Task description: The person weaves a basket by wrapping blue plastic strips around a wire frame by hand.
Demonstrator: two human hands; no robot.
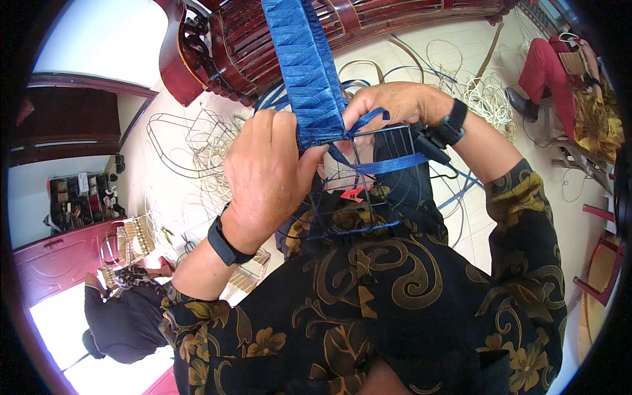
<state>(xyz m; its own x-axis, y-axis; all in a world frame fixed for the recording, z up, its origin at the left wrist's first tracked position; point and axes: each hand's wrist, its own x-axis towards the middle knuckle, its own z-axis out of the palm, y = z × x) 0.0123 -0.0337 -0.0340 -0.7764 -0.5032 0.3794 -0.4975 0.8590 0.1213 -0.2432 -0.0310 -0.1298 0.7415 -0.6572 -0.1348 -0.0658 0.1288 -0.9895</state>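
A dark wire frame (355,178) rests over my lap, its near part bare rods. Its far part is a long panel (306,72) wrapped closely in flat blue strip. My left hand (266,168) is closed on the panel's near left edge, thumb pressed toward the corner. At the opposite side, my right hand (392,105) pinches a loose blue strip (368,120) beside the rods, with thumb and fingers bent. Another blue strip (392,163) crosses the open wires below it. A small red thing (355,193) lies under the wires; its kind is unclear.
A dark red wooden bench (263,49) stands ahead. Tangled pale strands (204,138) cover the floor at left, with more (484,105) at right. One person (125,316) sits at lower left, another in red trousers (546,76) at far right. Shoe rack (82,197) at left.
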